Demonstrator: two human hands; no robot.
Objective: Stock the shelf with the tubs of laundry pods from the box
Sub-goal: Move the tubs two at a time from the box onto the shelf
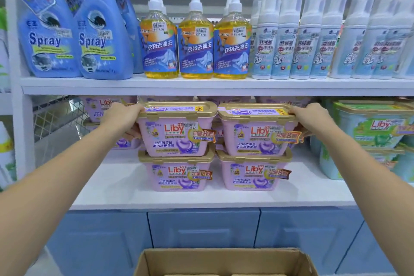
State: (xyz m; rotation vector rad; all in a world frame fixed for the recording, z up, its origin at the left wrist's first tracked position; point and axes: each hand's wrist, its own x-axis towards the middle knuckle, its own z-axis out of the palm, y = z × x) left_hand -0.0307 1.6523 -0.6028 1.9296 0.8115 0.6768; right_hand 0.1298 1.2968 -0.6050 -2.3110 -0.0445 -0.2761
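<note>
Head view: top tubs (177, 134), clamped by curled left hand (122, 117) and right hand (312, 119), should be seated squarely on lower tubs (178, 175).

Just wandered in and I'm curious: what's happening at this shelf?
A person is stocking pink tubs of laundry pods. The left hand grips the outer end of the upper left tub, the right hand grips the outer end of the upper right tub, and both tubs sit side by side on two lower tubs on the white shelf. An open cardboard box stands below.
</note>
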